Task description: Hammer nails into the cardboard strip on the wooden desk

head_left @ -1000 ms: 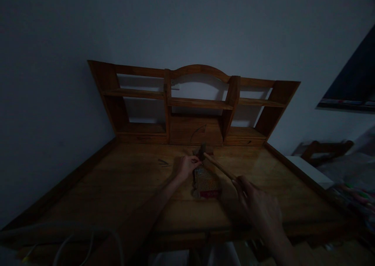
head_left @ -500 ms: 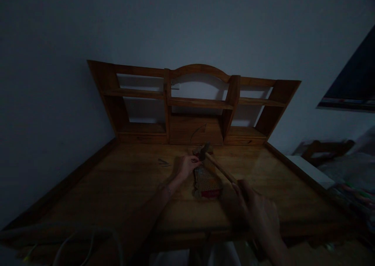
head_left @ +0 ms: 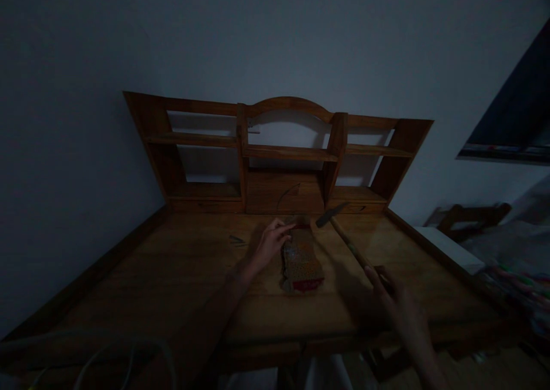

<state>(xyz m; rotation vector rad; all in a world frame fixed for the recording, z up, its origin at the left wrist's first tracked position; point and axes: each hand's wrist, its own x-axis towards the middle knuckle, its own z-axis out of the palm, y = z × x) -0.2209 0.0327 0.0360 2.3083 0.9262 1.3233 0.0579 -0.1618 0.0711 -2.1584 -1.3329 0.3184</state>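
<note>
A hammer with a wooden handle and dark metal head is in my right hand, whose fingers wrap the handle's lower end. Its head hangs to the right of a worn brown block with red edges lying on the wooden desk. My left hand reaches over the block's upper left edge, fingers brought together there; whatever they pinch is too small and dark to make out. Several thin nail-like pieces lie on the desk left of my left hand.
A wooden shelf unit stands at the back of the desk against the wall. Pale cables curve at the lower left. At the right are a white surface and a wooden chair back.
My right hand has moved right and slightly down, carrying the hammer head off the block's upper end to its right. My left hand has stayed near the block's upper left edge, its fingers shifted slightly.
</note>
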